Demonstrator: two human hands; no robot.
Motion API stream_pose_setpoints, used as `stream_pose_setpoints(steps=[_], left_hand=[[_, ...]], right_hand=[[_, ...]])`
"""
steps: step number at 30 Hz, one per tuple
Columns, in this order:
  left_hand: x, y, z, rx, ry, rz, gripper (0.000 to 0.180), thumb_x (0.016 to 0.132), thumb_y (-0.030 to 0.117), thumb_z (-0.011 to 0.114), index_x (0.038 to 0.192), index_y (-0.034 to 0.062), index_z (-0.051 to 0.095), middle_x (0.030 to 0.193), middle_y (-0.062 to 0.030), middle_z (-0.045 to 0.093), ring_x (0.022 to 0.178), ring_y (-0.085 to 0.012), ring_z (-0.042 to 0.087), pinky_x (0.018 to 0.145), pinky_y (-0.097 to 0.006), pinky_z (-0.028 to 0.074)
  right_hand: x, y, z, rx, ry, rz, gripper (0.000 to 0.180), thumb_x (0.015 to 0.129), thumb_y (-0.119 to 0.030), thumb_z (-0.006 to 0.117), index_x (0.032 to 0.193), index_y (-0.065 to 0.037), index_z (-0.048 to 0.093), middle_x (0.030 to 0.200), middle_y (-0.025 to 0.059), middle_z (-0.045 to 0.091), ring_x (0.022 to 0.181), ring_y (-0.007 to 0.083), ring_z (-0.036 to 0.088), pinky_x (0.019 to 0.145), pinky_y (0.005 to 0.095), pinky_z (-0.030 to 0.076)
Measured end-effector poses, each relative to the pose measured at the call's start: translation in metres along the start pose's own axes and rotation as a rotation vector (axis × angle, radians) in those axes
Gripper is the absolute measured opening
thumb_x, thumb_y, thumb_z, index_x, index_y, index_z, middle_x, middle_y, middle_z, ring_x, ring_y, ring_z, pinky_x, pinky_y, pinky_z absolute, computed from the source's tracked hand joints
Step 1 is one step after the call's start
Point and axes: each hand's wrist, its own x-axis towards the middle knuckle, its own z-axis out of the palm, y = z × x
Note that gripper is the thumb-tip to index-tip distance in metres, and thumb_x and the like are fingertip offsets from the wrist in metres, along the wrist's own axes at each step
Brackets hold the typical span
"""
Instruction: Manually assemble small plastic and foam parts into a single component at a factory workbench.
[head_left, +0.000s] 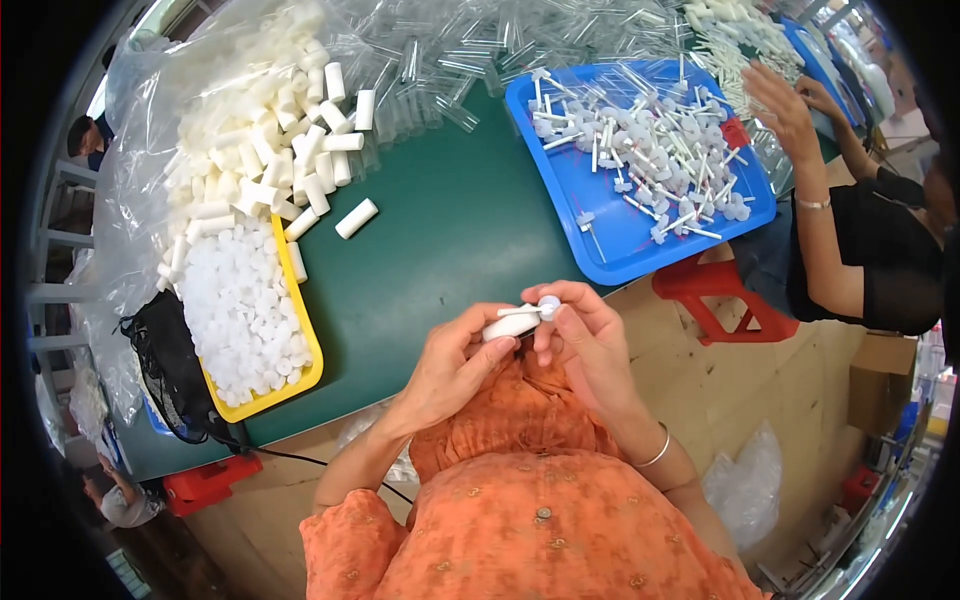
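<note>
Left hand (450,365): our fingers wrap a white tube (508,326).
Right hand (585,340): our fingers pinch a capped stick (535,309) against the tube's end.
Around: blue tray (610,245) at the tabletop (440,240) right edge, yellow tray (300,330) left.

A yellow tray (308,345) of white caps sits at left on the green table (440,240); white tubes (290,150) spill beside it; far right, a blue tray (610,245) holds stemmed plugs; a red stool (715,300) stands below.

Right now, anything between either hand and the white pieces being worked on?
Nothing visible. The left hand already grips the white cylinder, and the right hand pinches the small stemmed cap piece against its end. Both sit over the green table edge.
</note>
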Motion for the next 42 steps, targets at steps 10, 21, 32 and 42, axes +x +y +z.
stream_pose_setpoints(steps=[10, 21, 32, 42], left_hand=[[-0.004, 0.016, -0.009, -0.311, -0.200, -0.283, 0.024, 0.098, 0.012, 0.057, 0.120, 0.0015, 0.055, 0.079, -0.0042, 0.062, 0.062, -0.0091, 0.055, 0.055, -0.025, 0.044], [-0.006, 0.008, 0.001, 0.576, 0.080, 0.344, 0.026, 0.087, -0.005, 0.061, 0.112, 0.0019, 0.060, 0.087, -0.0152, 0.068, 0.070, -0.0303, 0.067, 0.061, -0.034, 0.053], [-0.007, 0.006, 0.012, -0.044, 0.117, -0.023, 0.019, 0.096, 0.003, 0.044, 0.114, -0.0007, 0.048, 0.102, -0.0059, 0.057, 0.093, -0.0115, 0.056, 0.084, -0.027, 0.048], [0.038, 0.053, -0.019, 0.293, -0.251, 0.019, 0.034, 0.088, 0.011, 0.064, 0.121, 0.0069, 0.058, 0.092, -0.0025, 0.065, 0.072, -0.0096, 0.055, 0.065, -0.026, 0.046]], right_hand=[[-0.005, 0.005, -0.010, 0.112, -0.075, 0.135, 0.023, 0.102, -0.017, 0.053, 0.119, -0.002, 0.055, 0.118, 0.0187, 0.064, 0.074, 0.0131, 0.065, 0.064, 0.0257, 0.056], [-0.008, -0.003, -0.014, 0.007, -0.065, 0.111, 0.021, 0.100, -0.011, 0.053, 0.117, 0.002, 0.055, 0.121, 0.0228, 0.062, 0.088, 0.0200, 0.070, 0.075, 0.0301, 0.061], [-0.006, 0.010, -0.004, -0.224, -0.119, -0.105, 0.022, 0.091, 0.004, 0.062, 0.112, 0.001, 0.057, 0.118, 0.0157, 0.062, 0.105, 0.0211, 0.064, 0.091, 0.0324, 0.055], [0.017, -0.020, -0.002, -1.358, -0.222, -0.924, 0.030, 0.073, -0.004, 0.077, 0.099, -0.005, 0.064, 0.098, 0.0082, 0.066, 0.088, 0.0278, 0.062, 0.080, 0.0402, 0.049]])
